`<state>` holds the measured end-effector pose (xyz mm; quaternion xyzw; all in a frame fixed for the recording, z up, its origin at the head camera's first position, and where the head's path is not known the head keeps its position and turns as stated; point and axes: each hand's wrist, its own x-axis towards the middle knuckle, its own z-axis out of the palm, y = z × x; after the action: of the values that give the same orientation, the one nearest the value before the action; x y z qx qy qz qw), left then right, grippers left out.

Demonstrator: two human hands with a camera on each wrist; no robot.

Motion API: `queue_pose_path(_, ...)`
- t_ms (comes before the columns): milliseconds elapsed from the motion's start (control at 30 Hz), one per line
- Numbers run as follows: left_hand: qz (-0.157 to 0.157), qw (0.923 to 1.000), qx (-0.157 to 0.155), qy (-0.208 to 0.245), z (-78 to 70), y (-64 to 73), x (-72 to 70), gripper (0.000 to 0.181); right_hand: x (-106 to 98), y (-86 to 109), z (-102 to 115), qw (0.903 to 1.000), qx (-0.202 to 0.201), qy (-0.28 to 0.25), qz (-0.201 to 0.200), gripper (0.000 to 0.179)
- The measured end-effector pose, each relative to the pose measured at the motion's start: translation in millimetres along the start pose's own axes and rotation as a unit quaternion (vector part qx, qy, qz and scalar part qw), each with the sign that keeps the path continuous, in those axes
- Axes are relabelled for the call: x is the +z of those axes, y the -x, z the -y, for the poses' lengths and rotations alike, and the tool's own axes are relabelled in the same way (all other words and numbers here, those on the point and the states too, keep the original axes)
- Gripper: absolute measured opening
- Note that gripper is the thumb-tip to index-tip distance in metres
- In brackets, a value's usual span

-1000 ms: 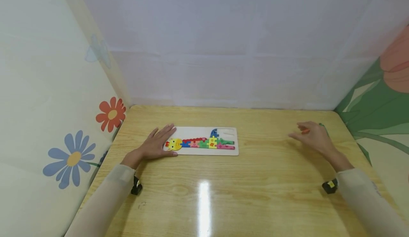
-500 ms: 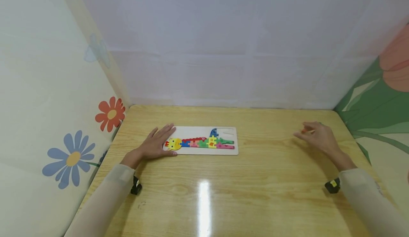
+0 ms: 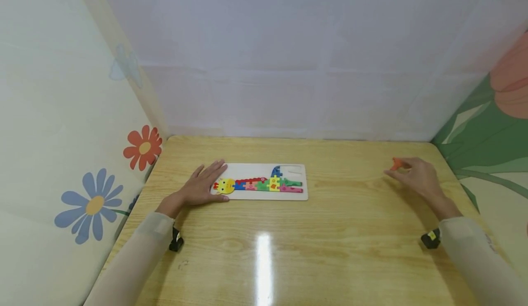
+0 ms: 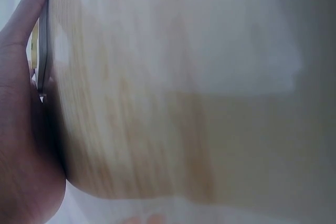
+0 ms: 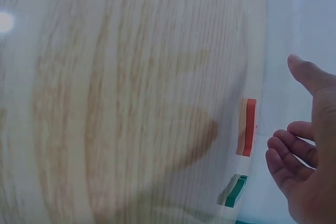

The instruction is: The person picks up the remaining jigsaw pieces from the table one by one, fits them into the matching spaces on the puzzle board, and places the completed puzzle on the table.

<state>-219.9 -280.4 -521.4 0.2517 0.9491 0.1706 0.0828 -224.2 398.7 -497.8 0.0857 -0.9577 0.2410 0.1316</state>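
Observation:
My left hand (image 3: pixel 201 188) lies with fingers spread over the left end of a white puzzle board (image 3: pixel 247 170); in the left wrist view the thumb (image 4: pixel 23 17) runs along the board's edge. Set in the board is a colourful giraffe made of several jigsaw pieces, with a yellow head (image 3: pixel 224 186). An outlined recess shows at its upper right corner. On the right, my right hand (image 3: pixel 418 180) hovers over the table, thumb and fingers apart. Close to its fingers is an orange puzzle piece (image 5: pixel 250 127), apart from the hand in the right wrist view. A green piece (image 5: pixel 236 191) lies nearby.
Both hands work over a wood-grain table (image 3: pixel 330 232) with a bright light reflection near the front. A pale cloth wall (image 3: pixel 288 100) stands behind it. Flower-printed sheets hang at the left and right sides.
My right hand has drawn back slightly to the right, so more of the orange piece shows at its fingers. The green bit behind that hand is now hidden in the head view. The left hand stays put.

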Motion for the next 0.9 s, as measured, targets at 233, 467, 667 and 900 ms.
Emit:
queue_pose_path(233, -0.001, 1.0, 0.0, -0.001, 0.4, 0.2, 0.9, 0.114, 0, 0.8, -2, 0.9998, 0.009, 0.015, -0.007, 0.055)
queue_pose_path(467, -0.006, 1.0, 0.004, 0.001, 2.4, -0.5, 2.4, 0.114, 2, 0.1, -7, 0.9997, 0.015, 0.02, -0.008, 0.057)
queue_pose_path(667, -0.004, 1.0, 0.0, -0.001, 1.7, -0.8, 0.6, 0.114, 4, -1.4, -10, 0.9993, 0.013, 0.031, -0.013, 0.061)
queue_pose_path(900, 0.006, 1.0, -0.005, -0.002, 1.8, -0.8, 0.4, 0.115, 7, -0.9, -13, 0.9989, 0.024, 0.037, -0.013, 0.065)
